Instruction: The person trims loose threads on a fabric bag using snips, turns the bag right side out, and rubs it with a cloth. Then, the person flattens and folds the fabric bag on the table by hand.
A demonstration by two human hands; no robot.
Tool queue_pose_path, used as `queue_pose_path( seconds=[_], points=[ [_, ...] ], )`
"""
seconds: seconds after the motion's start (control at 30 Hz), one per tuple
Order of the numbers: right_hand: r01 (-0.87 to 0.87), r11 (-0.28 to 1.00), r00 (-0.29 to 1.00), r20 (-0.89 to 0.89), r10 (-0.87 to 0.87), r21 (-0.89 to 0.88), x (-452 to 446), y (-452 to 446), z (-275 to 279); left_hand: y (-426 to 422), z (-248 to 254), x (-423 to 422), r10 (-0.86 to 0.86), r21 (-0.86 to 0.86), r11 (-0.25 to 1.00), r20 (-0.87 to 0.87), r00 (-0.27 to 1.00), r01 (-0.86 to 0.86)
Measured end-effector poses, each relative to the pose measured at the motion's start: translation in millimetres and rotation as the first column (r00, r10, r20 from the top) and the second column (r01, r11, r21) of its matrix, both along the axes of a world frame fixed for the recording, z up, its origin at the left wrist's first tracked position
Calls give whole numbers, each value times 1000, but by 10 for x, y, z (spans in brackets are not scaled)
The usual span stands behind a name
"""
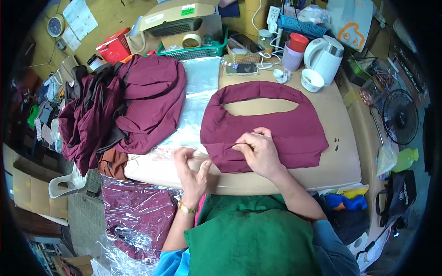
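Maroon cloth piece (285, 131) lay right of the clear sheet (199, 87), right hand (260, 152) over it, thumb and forefinger pinched, item too small to tell, left hand (193, 175) by the sheet's near end, thumb and fingers apart.

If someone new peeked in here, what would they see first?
Probably the big maroon cloth piece lying flat mid-table, with a long hole near its far edge and the right hand over its near part. Next might come the bright green cloth over the person's front, then the rumpled maroon pile on the left side of the table.
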State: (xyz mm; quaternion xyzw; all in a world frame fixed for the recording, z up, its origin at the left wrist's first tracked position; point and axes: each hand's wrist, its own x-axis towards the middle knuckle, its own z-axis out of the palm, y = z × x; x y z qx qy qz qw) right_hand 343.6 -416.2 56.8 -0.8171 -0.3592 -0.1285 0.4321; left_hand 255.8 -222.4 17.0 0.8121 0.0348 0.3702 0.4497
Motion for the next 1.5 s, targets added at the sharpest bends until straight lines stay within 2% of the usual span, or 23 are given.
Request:
queue_pose_path(
  seconds=[0.03,0.07,0.13,0.2,0.3,0.33,0.4,0.53,0.6,0.63,0.73,0.77,0.9,0.97,1.0,1.07,1.1,1.2,1.23,1.27,1.33,1.37,1.5],
  points=[
    [11,999,998,-63,-8,48,12,-24,-5,-9,-91,-126,-54,-115,993,-121,991,40],
    [27,995,992,-126,-15,96,18,-39,-15,-77,-295,-207,-261,-566,812,-130,957,145],
    [41,994,990,-135,-26,106,12,-21,-45,-207,-196,-287,-393,-594,787,-274,878,167],
    [26,990,985,-171,-2,140,11,-1,-54,-253,-247,-230,-372,-648,749,-234,898,141],
    [-50,996,973,-222,64,68,4,3,28,-340,-225,-86,-393,-794,585,-97,914,167],
    [-52,996,974,-218,65,65,18,-4,31,-334,-233,-78,-391,-795,583,-93,916,169],
    [10,996,999,-40,-6,85,48,-26,8,-321,-262,-55,-430,-782,593,-107,897,191],
    [81,993,996,38,-84,84,76,-30,44,-381,-310,-51,-417,-761,607,-59,907,229],
    [58,998,996,-70,-58,0,15,18,180,-377,-402,-60,-418,-698,674,-92,904,240],
    [6,985,997,-72,-19,-172,35,-23,225,-382,-425,-66,-420,-699,674,-97,902,239],
    [-109,944,991,-107,79,-312,69,14,204,-416,-411,-75,-410,-671,708,-135,902,221],
    [-83,977,997,-17,81,-197,53,31,180,-407,-374,-92,-405,-640,735,-150,902,224],
    [-77,994,993,-90,71,-74,-7,51,217,-435,-406,-88,-383,-650,729,-126,915,216],
    [77,924,997,25,-73,-375,-1,11,164,-440,-434,-86,-379,-646,735,-142,914,205],
    [84,924,996,25,-80,-374,4,2,161,-439,-436,-79,-376,-641,742,-155,913,197],
    [-88,975,979,-200,47,-204,52,-9,174,-429,-426,-75,-388,-647,737,-168,906,196],
    [-74,994,995,-79,68,-79,47,19,145,-433,-421,-82,-393,-657,731,-185,901,184],
    [35,999,986,-164,-28,40,16,-3,295,-449,-377,-96,-367,-633,757,-204,908,163],
    [60,992,987,-138,-76,-114,-11,-48,394,-451,-389,-91,-367,-632,757,-204,907,164],
    [63,992,987,-139,-78,-113,36,-57,329,-452,-415,-85,-369,-633,752,-175,913,183],
    [-114,988,890,-452,56,-103,153,-31,221,-452,-436,-75,-376,-632,746,-143,915,208],
    [-67,998,861,-505,61,7,119,8,191,-446,-440,-80,-368,-603,772,-164,915,202],
    [51,994,959,-282,-22,97,66,65,176,-429,-425,-105,-380,-600,777,-204,902,192]
  ],
)
